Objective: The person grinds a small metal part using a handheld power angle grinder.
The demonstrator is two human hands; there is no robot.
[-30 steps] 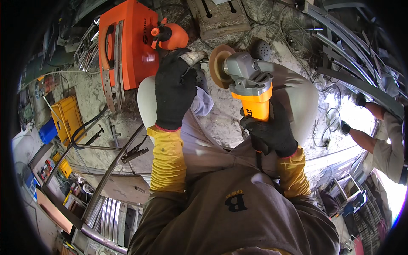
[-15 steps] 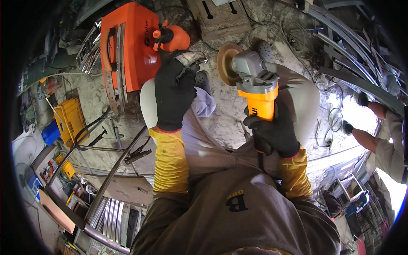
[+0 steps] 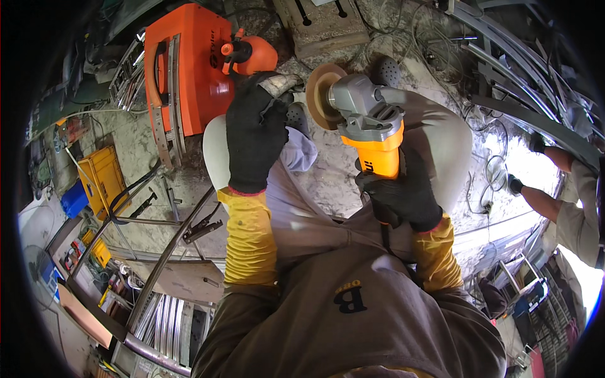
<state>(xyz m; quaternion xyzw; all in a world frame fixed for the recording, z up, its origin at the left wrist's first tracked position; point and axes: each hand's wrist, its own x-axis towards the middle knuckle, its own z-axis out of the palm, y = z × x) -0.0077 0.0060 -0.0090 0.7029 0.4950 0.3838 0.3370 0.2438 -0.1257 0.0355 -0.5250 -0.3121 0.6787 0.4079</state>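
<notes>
My right hand (image 3: 406, 192), in a black glove, is wrapped round the yellow body of an angle grinder (image 3: 372, 116). The grinder's grey head is uppermost, and its brown disc (image 3: 324, 97) faces left, towards my other hand. My left hand (image 3: 257, 135), also gloved in black, has its fingers curled round a small greyish metal piece (image 3: 281, 84) that sticks out at the top. Most of that piece is hidden by the glove, so its kind does not show. A short gap lies between the disc and the metal piece.
An orange metal case (image 3: 189, 69) and an orange spray bottle (image 3: 255, 55) stand ahead on the left. Metal profiles (image 3: 504, 69) and loose cables lie on the right. Another person's legs (image 3: 545, 201) show at the far right. A tubular metal frame (image 3: 167, 264) stands at my left.
The grinder has shifted left with my right hand, so its disc is closer to the metal piece. My left hand has moved slightly left, still gripping that piece.
</notes>
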